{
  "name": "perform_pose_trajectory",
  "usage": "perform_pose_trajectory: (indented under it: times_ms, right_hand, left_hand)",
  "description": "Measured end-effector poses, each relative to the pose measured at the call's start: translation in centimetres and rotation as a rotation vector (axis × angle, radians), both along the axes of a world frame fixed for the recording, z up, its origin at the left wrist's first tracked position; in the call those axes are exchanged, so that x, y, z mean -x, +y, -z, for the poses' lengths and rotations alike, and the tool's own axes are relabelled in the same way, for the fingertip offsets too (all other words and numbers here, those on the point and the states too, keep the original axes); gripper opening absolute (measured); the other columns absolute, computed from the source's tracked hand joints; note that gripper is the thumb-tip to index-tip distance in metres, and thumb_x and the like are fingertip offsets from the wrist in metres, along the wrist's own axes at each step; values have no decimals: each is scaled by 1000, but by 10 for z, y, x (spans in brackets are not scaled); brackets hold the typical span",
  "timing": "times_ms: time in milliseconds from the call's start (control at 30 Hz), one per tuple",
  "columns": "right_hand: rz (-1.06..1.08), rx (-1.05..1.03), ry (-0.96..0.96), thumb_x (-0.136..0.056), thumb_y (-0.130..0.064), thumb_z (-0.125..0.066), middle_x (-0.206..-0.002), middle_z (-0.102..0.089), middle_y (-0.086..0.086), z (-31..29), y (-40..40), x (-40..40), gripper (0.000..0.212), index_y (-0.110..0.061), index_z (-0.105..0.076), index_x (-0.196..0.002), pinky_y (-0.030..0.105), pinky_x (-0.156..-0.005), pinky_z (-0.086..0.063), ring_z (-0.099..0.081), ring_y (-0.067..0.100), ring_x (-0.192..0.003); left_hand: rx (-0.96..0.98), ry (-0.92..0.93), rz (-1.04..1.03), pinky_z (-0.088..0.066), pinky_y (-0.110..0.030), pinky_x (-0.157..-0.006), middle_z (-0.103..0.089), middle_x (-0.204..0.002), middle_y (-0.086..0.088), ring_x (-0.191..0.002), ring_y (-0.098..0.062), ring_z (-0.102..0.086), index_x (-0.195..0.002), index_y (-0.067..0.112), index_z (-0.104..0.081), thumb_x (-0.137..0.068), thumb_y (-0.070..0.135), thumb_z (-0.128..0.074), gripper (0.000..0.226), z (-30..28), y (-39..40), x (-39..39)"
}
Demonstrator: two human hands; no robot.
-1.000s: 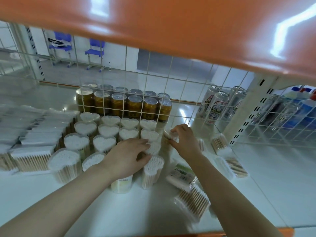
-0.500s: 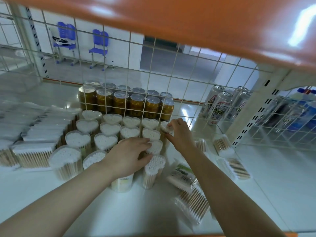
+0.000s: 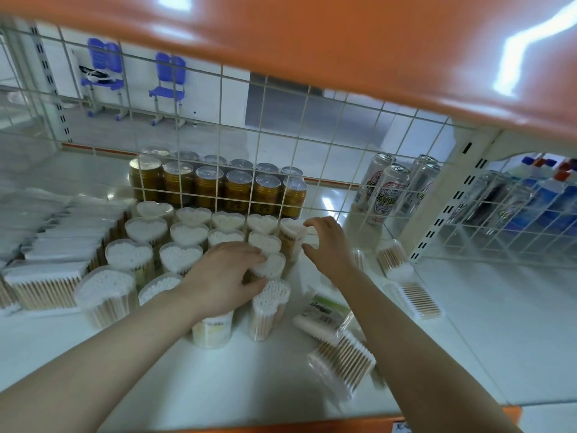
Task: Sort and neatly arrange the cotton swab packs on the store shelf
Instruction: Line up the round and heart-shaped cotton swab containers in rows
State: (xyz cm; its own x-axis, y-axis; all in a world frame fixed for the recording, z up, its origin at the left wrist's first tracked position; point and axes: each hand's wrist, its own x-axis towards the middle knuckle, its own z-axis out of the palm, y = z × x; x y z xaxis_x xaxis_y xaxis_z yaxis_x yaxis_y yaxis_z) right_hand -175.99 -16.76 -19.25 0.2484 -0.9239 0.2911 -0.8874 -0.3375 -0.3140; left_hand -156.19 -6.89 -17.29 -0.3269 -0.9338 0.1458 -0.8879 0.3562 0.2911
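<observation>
Left hand (image 3: 223,278) rests, fingers spread, atop clear heart-shaped cotton swab tubs (image 3: 184,234). Right hand (image 3: 327,245) loosely curled, empty, just beside tilted end tub (image 3: 288,237) on white shelf (image 3: 218,385).

left hand (image 3: 223,278): palm down, fingers (image 3: 249,250) spread and lightly bent, resting atop heart-shaped swab tubs (image 3: 184,235) | left forearm: bare, reaching in from lower left | right hand (image 3: 327,245): raised just right of the tubs, fingers curled in a loose claw, gripping nothing | right forearm: bare, angled in from lower right
</observation>
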Motion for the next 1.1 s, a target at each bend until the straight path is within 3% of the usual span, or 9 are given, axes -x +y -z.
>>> perform_pose_trajectory:
  times_ms: [200, 433, 567, 733, 933, 1100]
  right_hand:
    - [203, -53, -45, -87, -12, -57, -131, -44, 11, -1, 11, 35, 40, -12, -49, -126, 32, -92, -39, -43, 27, -120]
    - [405, -243, -37, -88, -25, -56, -125, -49, 18, 4, 20, 58, 44, -6, -48, -127, 35, -87, -45, -54, 33, -108]
    - [413, -322, -58, -88, -29, -58, -128, -48, 16, 5, 27, 60, 51, -8, -42, -132, 37, -92, -41, -50, 34, -114]
    - [356, -246, 3, -91, -18, -53, -119, -56, 19, 6, 33, 59, 43, -3, -42, -130, 32, -84, -44, -55, 33, -107]
    - [381, -172, -127, -92, -22, -55, -114, -60, 17, 3, 41, 59, 38, -4, -48, -125, 31, -77, -43, -58, 30, -102]
    - [361, -97, -211, -90, -26, -56, -108, -64, 13, -3, 50, 55, 35, -3, -55, -117, 32, -77, -46, -59, 27, -97]
  left_hand:
    - [60, 70, -2, -25, -18, -101, -45, -139, 8, -127, -11, -38, -135, 25, -44, -95, 36, -44, 42, -6, 3, 16]
    - [47, 124, 14, -31, -24, -100, -48, -133, 7, -122, -12, -40, -130, 25, -48, -95, 32, -44, 37, -3, 5, 30]
    - [63, 109, 28, -33, -22, -94, -51, -129, 8, -117, -11, -44, -125, 24, -53, -95, 32, -43, 33, 1, 6, 34]
    - [57, 107, 28, -34, -21, -93, -49, -131, 8, -118, -10, -45, -127, 24, -51, -96, 31, -42, 33, 1, 8, 38]
    - [143, 128, 34, -33, -21, -90, -53, -127, 6, -115, -12, -47, -125, 20, -54, -95, 30, -41, 34, 3, 13, 38]
    - [179, 150, 10, -40, -28, -83, -63, -113, -2, -102, -22, -58, -112, 14, -64, -79, 43, -24, 61, 5, 21, 38]
